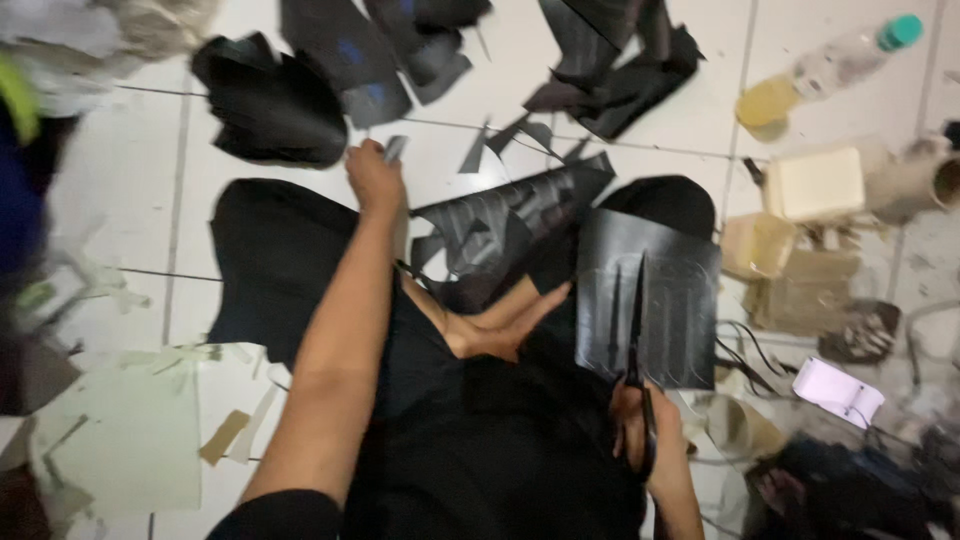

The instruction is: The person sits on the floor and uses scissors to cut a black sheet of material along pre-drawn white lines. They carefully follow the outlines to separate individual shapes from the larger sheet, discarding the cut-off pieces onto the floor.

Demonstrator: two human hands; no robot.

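White tile floor [500, 90] w/ black scraps. Right hand [645, 440] clamped on scissors [637, 330], cutting black sheet [670, 300]; left hand [375, 180] grips small grey piece [395, 149].

The right hand [650, 440], at five o'clock, grips black scissors [637, 330] whose blades lie across a black sheet [680, 290]. The left hand [372, 175] reaches toward eleven o'clock, pinching a small grey piece [395, 149] near a black pile [270, 100] on the white tiled floor [140, 170].
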